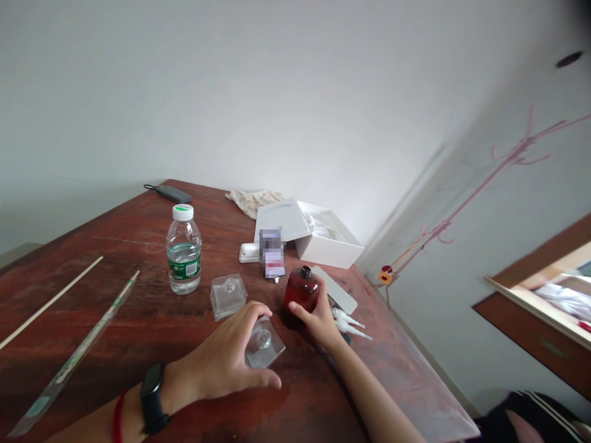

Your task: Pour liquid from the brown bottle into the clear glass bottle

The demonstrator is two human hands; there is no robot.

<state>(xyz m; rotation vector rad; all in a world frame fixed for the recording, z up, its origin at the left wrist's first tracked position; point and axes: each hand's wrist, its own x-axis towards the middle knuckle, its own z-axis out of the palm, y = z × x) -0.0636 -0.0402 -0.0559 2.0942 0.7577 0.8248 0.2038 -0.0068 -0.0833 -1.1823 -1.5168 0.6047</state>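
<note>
Gripping a brown bottle (pixel 294 291) by its side, the right hand (pixel 321 317) keeps its thumb across the near face while its fingers curl mostly out of sight, a hold that probably steadies the body and leaves the narrow, seemingly uncapped neck free above the hand. The bottle is roughly upright; whether its base rests on the counter (pixel 314 406) is hard to tell. To its left, the left hand (pixel 226 354) makes a wide curve, thumb well apart from the fingers, around a clear square bottle (pixel 268 357) whose round neck faces up. That hand seems to hold nothing, and I cannot tell whether it touches the bottle; the broad spread likely suits the square body. Just beyond the left hand sits a second clear bottle (pixel 228 299), apparently placed within easy reach. Farther out on that side stands a capped water bottle (pixel 184 261), perhaps kept there to be clear of both forearms. Just right of the right hand lie white nozzle-like pieces (pixel 345 321), partly hidden by it. Beyond both hands are what looks like a phone (pixel 272 252), its screen blurred, and an open white box (pixel 327 251). Well left of the left hand lie a bare stick (pixel 53 301) and a wrapped stick (pixel 92 336), probably out of the way.
</note>
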